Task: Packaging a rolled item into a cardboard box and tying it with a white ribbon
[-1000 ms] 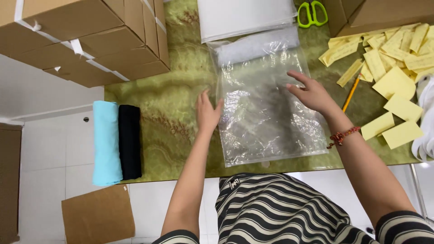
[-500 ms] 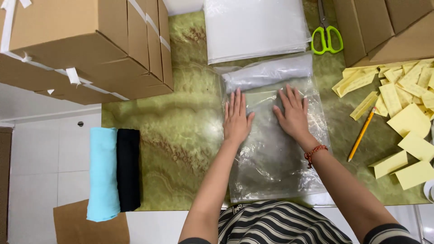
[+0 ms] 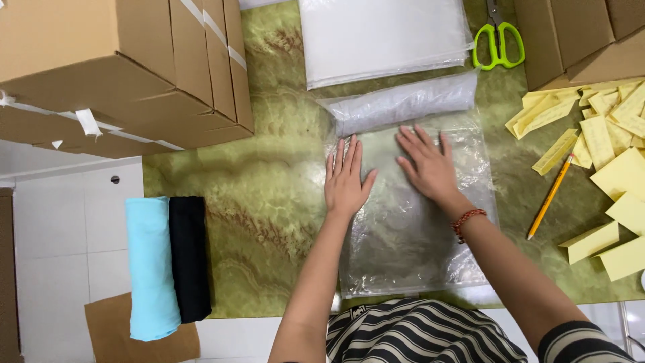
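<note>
Head view, nearest us: our left hand (image 3: pixel 347 183) and right hand (image 3: pixel 427 165) lie flat, fingers spread, gripping nothing, pinning the clear plastic bag (image 3: pixel 410 222) smooth on the green bench (image 3: pixel 255 195); its rolled top (image 3: pixel 403 104) lies just beyond, then scissors (image 3: pixel 498 42).

Left hand (image 3: pixel 346 181), right hand (image 3: pixel 426 165) flat; fingers spread.
</note>
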